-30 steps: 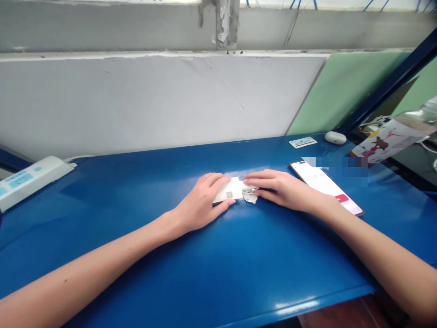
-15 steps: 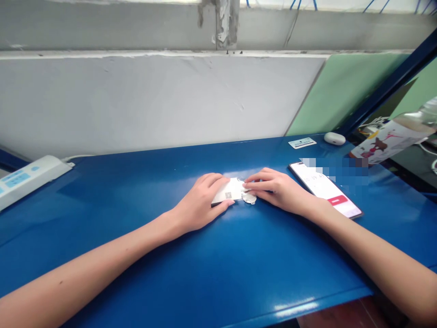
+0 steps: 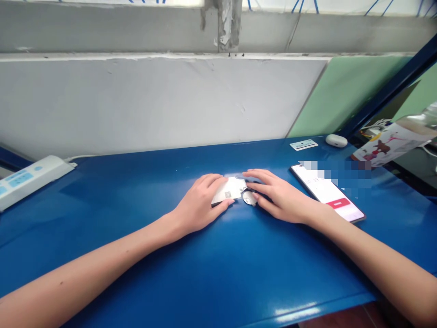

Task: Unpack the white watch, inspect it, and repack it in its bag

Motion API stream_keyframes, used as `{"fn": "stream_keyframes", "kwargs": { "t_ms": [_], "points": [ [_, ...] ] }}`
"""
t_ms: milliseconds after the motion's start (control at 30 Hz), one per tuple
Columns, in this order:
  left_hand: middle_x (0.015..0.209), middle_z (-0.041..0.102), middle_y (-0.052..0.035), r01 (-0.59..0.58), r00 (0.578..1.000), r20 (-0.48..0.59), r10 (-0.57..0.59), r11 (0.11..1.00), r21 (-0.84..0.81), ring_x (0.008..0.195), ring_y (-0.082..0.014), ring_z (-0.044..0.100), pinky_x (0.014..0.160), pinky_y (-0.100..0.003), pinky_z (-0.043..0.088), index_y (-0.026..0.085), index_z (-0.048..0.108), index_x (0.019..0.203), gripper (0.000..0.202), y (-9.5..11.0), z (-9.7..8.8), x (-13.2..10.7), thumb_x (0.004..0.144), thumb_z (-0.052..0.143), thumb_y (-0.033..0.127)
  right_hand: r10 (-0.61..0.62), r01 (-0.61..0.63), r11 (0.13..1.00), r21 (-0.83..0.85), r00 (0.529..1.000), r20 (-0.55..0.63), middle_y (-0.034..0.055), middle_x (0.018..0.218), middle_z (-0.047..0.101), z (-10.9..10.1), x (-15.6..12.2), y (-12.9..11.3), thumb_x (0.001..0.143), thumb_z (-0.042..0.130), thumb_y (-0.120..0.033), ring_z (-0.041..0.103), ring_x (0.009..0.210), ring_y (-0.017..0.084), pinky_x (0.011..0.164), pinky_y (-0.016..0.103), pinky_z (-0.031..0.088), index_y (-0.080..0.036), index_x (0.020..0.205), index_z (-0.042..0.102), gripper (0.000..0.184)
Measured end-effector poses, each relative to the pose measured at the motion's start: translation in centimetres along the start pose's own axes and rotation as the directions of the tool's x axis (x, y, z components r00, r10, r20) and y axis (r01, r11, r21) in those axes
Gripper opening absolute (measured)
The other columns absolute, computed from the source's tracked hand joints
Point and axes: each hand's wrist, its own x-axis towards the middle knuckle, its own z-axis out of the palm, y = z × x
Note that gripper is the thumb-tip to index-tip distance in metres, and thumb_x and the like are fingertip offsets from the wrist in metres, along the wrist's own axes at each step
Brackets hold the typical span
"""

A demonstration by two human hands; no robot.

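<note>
— What has shifted since half a second ago?

— The right hand (image 3: 282,197) has slid a little back and to the right, so the round silver disc (image 3: 249,197) now lies uncovered; before, the fingertips lay partly over it. The left hand (image 3: 200,205) has not stirred.

— How is the left grip?

— Narrow, closed on the white card (image 3: 228,190): thumb along the near edge, fingers over the far edge, pressing it flat on the blue worktop (image 3: 218,273).

— And the right?

— Fingers stretched out and low, the grip loose, closed round nothing I can see. Its upper fingertips touch the card's ragged right end (the edge looks torn or peeled there). The disc sits just beside the card, close before the lower fingers; whether it touches them I cannot tell.

— So where is the card?

— Mid-worktop, between the two hands, lying flat, a small grey square printed on its face.

— What else?

— A phone (image 3: 329,191) with a lit screen lies face up just right of the right wrist. Farther back are a small card (image 3: 303,145) and a white pebble-shaped case (image 3: 336,140), near each other. A white strip (image 3: 30,178) with blue labels sits at the far left, and a bottle (image 3: 392,141) lies tilted at the far right.
</note>
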Motion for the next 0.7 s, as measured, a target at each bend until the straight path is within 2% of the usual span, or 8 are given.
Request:
{"fn": "stream_keyframes", "kwargs": {
  "t_ms": [100,233,367,500,600,700],
  "points": [
    [0.128,0.062,-0.0143,0.003,1.000,-0.005,-0.003,1.000,-0.013,0.120,-0.0318,0.057,0.102,-0.050,0.047,0.019,0.057,0.124,0.034,-0.1,0.0,-0.1,0.096,0.056,0.038,0.008,-0.008,0.999,0.038,1.000,-0.004,0.0194,0.150,0.048,0.3,0.0,-0.5,0.097,0.046,-0.020,0.045,0.139,0.035,0.109,0.060,0.043,-0.015,0.129,0.063,0.037],
    [0.128,0.060,-0.0160,0.006,1.000,0.009,-0.005,1.000,-0.029,0.123,-0.0327,0.054,0.103,-0.051,0.047,0.017,0.055,0.128,0.038,-0.3,0.1,-0.2,0.096,0.056,0.038,-0.002,-0.001,0.997,0.079,0.999,0.047,0.0203,0.157,0.038,0.3,0.1,-1.3,0.098,0.046,-0.024,0.038,0.144,0.035,0.114,0.056,0.039,-0.012,0.129,0.061,0.036],
    [0.134,0.057,-0.0178,-0.016,0.999,0.048,0.016,1.000,-0.011,0.129,-0.0340,0.050,0.106,-0.053,0.044,0.016,0.052,0.133,0.044,-0.4,0.3,-0.2,0.098,0.052,0.042,-0.017,0.008,0.996,0.087,0.994,0.110,0.0220,0.160,0.033,0.1,0.4,-2.0,0.100,0.046,-0.030,0.032,0.147,0.034,0.116,0.053,0.036,-0.010,0.126,0.061,0.036],
    [0.144,0.052,-0.0201,-0.009,0.992,0.125,0.000,0.997,0.072,0.139,-0.0355,0.042,0.113,-0.054,0.036,0.010,0.044,0.142,0.055,-0.4,0.5,-0.2,0.100,0.046,0.046,-0.012,-0.002,0.995,0.098,0.990,0.143,0.0219,0.161,0.028,0.2,0.3,-1.8,0.100,0.043,-0.025,0.027,0.150,0.032,0.117,0.053,0.035,-0.009,0.130,0.059,0.038],
    [0.154,0.042,-0.0199,0.006,0.980,0.197,-0.031,0.991,0.130,0.146,-0.0365,0.032,0.116,-0.056,0.030,0.009,0.037,0.148,0.062,-0.2,0.4,-0.1,0.101,0.040,0.050,0.006,-0.020,0.992,0.121,0.994,0.113,0.0192,0.162,0.029,0.3,0.1,-1.1,0.097,0.046,-0.022,0.028,0.149,0.034,0.115,0.055,0.036,-0.013,0.133,0.058,0.039],
    [0.158,0.036,-0.0192,0.011,0.966,0.254,-0.053,0.987,0.162,0.149,-0.0358,0.025,0.118,-0.056,0.026,0.009,0.034,0.151,0.063,-0.1,0.1,0.0,0.103,0.034,0.050,0.022,-0.029,0.993,0.116,0.998,0.062,0.0185,0.157,0.039,0.2,0.0,-0.4,0.094,0.048,-0.017,0.034,0.146,0.034,0.113,0.057,0.038,-0.016,0.133,0.060,0.040]
  ]
}}
